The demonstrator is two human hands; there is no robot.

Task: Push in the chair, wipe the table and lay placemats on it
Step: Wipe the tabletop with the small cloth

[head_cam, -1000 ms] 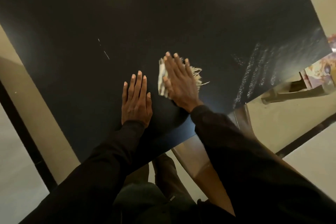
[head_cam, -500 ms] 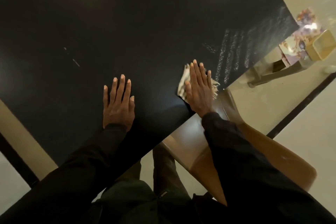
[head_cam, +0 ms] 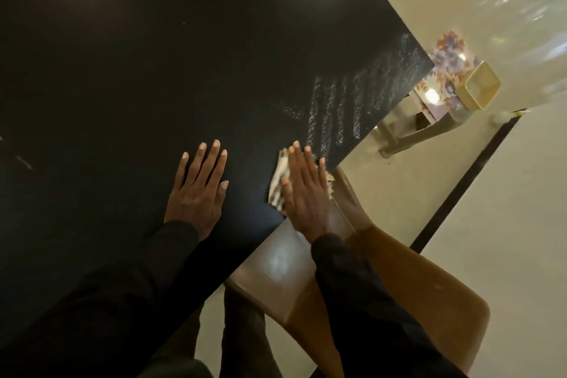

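A black table (head_cam: 153, 55) fills most of the view. My right hand (head_cam: 305, 190) lies flat with straight fingers on a pale fringed cloth (head_cam: 277, 186), pressing it onto the table at its near edge. Damp wipe streaks (head_cam: 346, 107) shine just beyond the cloth, toward the table's right corner. My left hand (head_cam: 198, 190) rests flat on the tabletop to the left of the cloth, fingers straight. A brown chair (head_cam: 399, 279) stands under my right arm, its seat partly tucked beneath the table edge.
Past the table's right corner a low stand holds floral placemats (head_cam: 448, 70) and a small square yellowish container (head_cam: 481, 89). A dark strip (head_cam: 466, 178) runs across the pale floor at right. My dark-trousered legs show below the table edge.
My right hand has slid the cloth from the table's middle to its near right edge. The view has swung right, showing more of the chair. My left hand stays flat on the table.
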